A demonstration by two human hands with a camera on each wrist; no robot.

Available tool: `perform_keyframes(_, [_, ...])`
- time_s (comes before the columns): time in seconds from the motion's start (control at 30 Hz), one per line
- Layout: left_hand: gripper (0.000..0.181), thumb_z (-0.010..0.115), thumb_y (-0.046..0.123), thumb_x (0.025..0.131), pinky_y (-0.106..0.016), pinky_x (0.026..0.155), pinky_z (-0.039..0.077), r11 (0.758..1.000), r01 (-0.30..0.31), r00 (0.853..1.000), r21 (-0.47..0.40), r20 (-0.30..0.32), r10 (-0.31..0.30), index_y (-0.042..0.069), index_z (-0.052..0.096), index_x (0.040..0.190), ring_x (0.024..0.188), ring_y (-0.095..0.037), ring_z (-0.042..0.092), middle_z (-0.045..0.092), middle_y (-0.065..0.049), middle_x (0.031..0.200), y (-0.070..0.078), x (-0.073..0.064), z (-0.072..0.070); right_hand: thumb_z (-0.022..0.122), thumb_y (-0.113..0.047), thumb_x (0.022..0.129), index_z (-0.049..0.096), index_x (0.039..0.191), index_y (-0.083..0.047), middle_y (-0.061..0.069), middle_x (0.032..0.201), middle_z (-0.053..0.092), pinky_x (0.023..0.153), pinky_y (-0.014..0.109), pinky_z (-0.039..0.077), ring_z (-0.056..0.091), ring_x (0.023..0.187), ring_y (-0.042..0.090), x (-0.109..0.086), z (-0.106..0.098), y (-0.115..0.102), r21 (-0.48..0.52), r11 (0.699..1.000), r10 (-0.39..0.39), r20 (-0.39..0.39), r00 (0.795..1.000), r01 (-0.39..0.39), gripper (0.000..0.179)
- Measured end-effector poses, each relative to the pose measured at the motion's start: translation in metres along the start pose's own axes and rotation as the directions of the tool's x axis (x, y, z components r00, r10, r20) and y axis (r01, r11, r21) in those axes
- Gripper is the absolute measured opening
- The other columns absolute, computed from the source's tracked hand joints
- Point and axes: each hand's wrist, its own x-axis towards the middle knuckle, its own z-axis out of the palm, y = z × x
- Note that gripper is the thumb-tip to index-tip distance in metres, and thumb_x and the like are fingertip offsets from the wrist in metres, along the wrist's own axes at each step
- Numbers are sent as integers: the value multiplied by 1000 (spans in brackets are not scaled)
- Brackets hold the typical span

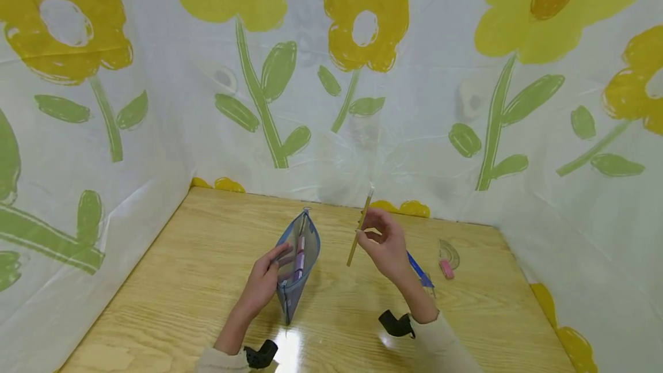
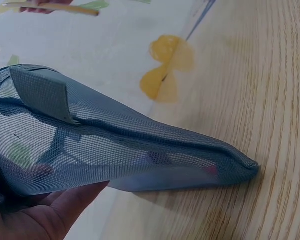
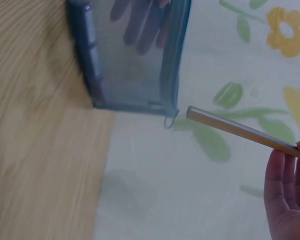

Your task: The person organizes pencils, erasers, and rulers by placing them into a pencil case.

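Note:
In the head view my left hand [image 1: 260,285] grips the near left side of a blue mesh pencil case [image 1: 294,299], whose top gapes wide. Inside it lies a slim purple-and-pink item [image 1: 299,262]; its kind does not show. My right hand [image 1: 387,248] pinches a gold-coloured pencil [image 1: 352,253] between thumb and fingers, to the right of the case. The pencil slants, its pale end up and the other end down toward the table. From the right wrist, the pencil [image 3: 235,127] points toward the zipper-ring corner of the case [image 3: 135,75], with left-hand fingers visible through the mesh.
On the wooden table [image 1: 207,258], right of my right hand, lie a blue set square [image 1: 420,272], a clear protractor [image 1: 452,251] and a pink eraser [image 1: 446,270]. Flower-printed white sheeting [image 1: 425,148] rises behind the table and along both sides.

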Motion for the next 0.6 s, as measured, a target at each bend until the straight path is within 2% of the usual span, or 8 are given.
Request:
perform_keyframes(0.23, [48, 22, -4, 105, -56, 103, 53, 1000, 12, 1000, 12, 0, -12, -12, 36, 151, 136, -51, 46, 42, -33, 151, 0, 0, 1, 64, 15, 87, 59, 119, 8, -2, 100, 65, 76, 24, 62, 66, 89, 11, 12, 30, -10, 57, 994, -92, -30, 995, 94, 33])
perform_keyframes(0.43, [48, 22, -5, 105, -56, 103, 53, 1000, 11, 1000, 2, 1, -11, -12, 35, 151, 136, -51, 47, 42, -33, 151, -1, 1, 1, 64, 17, 86, 59, 116, 9, 22, 96, 61, 79, 26, 62, 66, 88, 10, 15, 51, -10, 81, 984, -152, -62, 986, 156, 32])
perform_keyframes(0.6, [48, 22, -6, 104, -56, 102, 54, 1000, 1, 1000, -14, 3, -1, -14, 35, 150, 135, -52, 47, 42, -34, 150, -1, 1, 1, 64, 17, 86, 58, 117, 8, 24, 95, 60, 79, 26, 62, 65, 88, 10, 13, 65, -6, 98, 982, -153, -69, 986, 159, 32])
